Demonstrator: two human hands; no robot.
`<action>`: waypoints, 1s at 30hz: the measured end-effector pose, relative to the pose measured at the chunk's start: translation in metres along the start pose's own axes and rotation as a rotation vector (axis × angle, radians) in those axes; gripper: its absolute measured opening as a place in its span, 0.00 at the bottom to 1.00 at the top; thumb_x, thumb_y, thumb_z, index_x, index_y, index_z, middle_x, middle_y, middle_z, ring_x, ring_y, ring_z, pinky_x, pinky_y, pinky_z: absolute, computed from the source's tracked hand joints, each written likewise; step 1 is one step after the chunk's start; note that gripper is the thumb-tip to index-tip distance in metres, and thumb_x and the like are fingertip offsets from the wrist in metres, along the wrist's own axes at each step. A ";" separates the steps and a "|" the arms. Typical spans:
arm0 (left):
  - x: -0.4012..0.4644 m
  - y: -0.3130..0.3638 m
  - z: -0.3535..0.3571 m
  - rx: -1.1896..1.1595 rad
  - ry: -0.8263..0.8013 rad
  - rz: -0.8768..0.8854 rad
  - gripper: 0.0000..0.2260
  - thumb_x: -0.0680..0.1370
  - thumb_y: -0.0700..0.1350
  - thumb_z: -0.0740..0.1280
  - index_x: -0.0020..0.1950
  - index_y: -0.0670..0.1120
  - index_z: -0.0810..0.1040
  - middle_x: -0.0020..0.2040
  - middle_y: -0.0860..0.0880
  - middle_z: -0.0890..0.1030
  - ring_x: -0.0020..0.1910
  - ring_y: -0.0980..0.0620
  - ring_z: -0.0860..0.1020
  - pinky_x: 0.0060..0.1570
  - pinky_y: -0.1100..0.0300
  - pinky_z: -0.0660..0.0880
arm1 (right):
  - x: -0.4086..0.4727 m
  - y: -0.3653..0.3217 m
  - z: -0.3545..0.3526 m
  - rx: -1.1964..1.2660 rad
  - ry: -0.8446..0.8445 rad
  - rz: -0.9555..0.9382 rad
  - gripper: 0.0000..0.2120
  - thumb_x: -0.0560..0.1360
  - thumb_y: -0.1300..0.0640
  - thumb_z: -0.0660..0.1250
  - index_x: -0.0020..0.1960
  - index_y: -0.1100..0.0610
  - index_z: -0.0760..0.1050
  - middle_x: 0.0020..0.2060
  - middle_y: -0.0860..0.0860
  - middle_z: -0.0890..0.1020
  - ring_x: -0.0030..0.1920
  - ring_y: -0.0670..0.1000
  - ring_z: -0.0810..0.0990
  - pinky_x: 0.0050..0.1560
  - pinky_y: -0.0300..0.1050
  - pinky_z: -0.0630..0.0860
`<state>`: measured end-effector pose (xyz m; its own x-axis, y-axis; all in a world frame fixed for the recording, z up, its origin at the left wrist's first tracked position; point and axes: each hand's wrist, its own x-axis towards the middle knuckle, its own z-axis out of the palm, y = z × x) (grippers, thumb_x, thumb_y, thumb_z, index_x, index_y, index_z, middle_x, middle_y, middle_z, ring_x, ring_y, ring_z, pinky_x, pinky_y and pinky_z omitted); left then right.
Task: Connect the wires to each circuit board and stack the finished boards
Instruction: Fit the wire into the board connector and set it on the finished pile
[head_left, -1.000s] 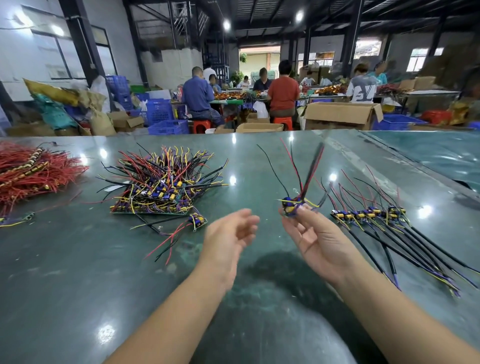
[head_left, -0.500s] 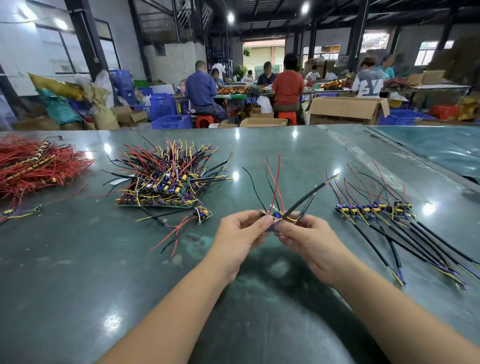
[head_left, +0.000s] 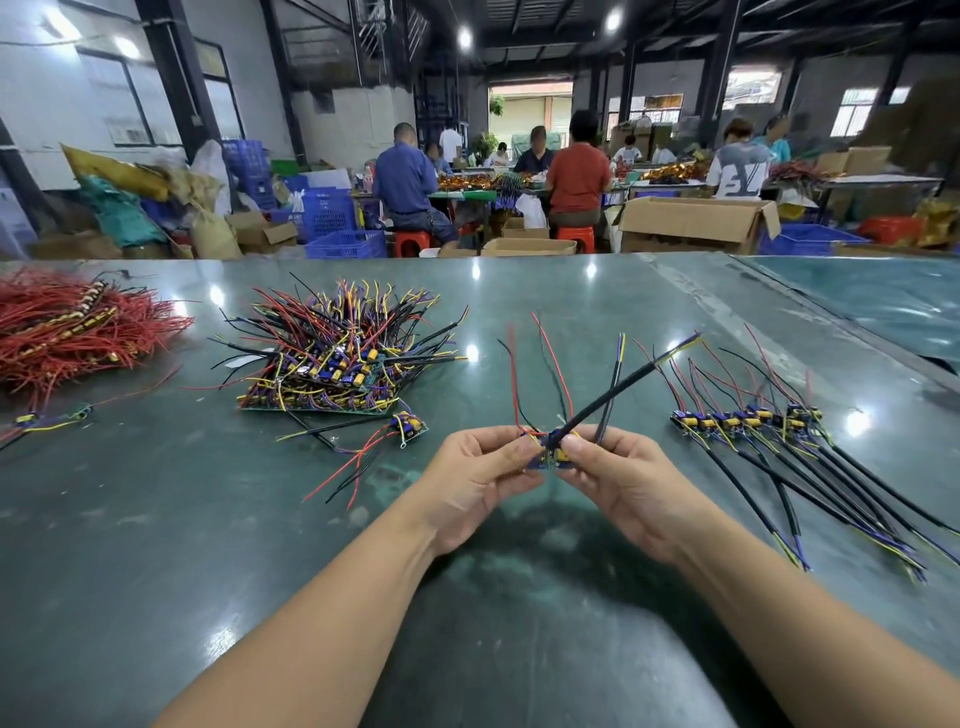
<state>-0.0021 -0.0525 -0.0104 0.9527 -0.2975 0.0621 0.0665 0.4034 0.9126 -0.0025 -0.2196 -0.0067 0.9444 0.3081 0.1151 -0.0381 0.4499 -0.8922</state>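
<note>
A small circuit board (head_left: 549, 456) with blue and yellow parts is held between both hands above the green table (head_left: 156, 519). My left hand (head_left: 475, 480) pinches its left end; my right hand (head_left: 618, 478) pinches its right end. Thin red and black wires and a thick black cable (head_left: 623, 384) rise from the board. A row of wired boards (head_left: 748, 418) lies to the right, their black cables trailing toward me. A heap of boards with loose wires (head_left: 337, 358) sits to the left, with one single board (head_left: 410, 423) beside it.
A bundle of red wires (head_left: 67, 327) lies at the far left of the table. Beyond the table's far edge are cardboard boxes (head_left: 696, 223), blue crates (head_left: 327, 208) and several seated people at other benches.
My left hand came across and took hold of the board that my right hand alone held up. Both hands have lowered it toward me, and the black cable now leans right.
</note>
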 end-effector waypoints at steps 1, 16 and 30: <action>0.000 0.000 -0.001 -0.046 -0.034 -0.024 0.07 0.70 0.40 0.67 0.42 0.41 0.84 0.39 0.47 0.84 0.37 0.55 0.82 0.40 0.63 0.79 | 0.000 0.000 0.001 0.043 0.008 0.010 0.09 0.67 0.63 0.68 0.46 0.65 0.79 0.41 0.57 0.85 0.40 0.48 0.83 0.43 0.36 0.79; 0.004 0.006 0.008 -0.134 0.415 0.215 0.05 0.77 0.38 0.65 0.47 0.47 0.79 0.30 0.54 0.78 0.26 0.60 0.73 0.27 0.69 0.73 | 0.021 0.008 0.015 -1.094 0.203 0.043 0.15 0.76 0.50 0.67 0.59 0.56 0.77 0.49 0.44 0.80 0.47 0.48 0.78 0.40 0.34 0.71; 0.004 -0.012 0.011 0.395 0.442 0.332 0.07 0.74 0.37 0.70 0.42 0.49 0.80 0.37 0.51 0.81 0.33 0.59 0.77 0.37 0.65 0.76 | 0.001 0.009 0.019 -0.638 0.219 -0.248 0.01 0.74 0.60 0.70 0.44 0.54 0.79 0.36 0.53 0.81 0.34 0.45 0.73 0.34 0.35 0.69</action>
<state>-0.0023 -0.0678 -0.0170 0.9414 0.2026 0.2697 -0.2834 0.0415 0.9581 -0.0079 -0.1992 -0.0063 0.9469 0.0554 0.3167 0.3211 -0.1132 -0.9403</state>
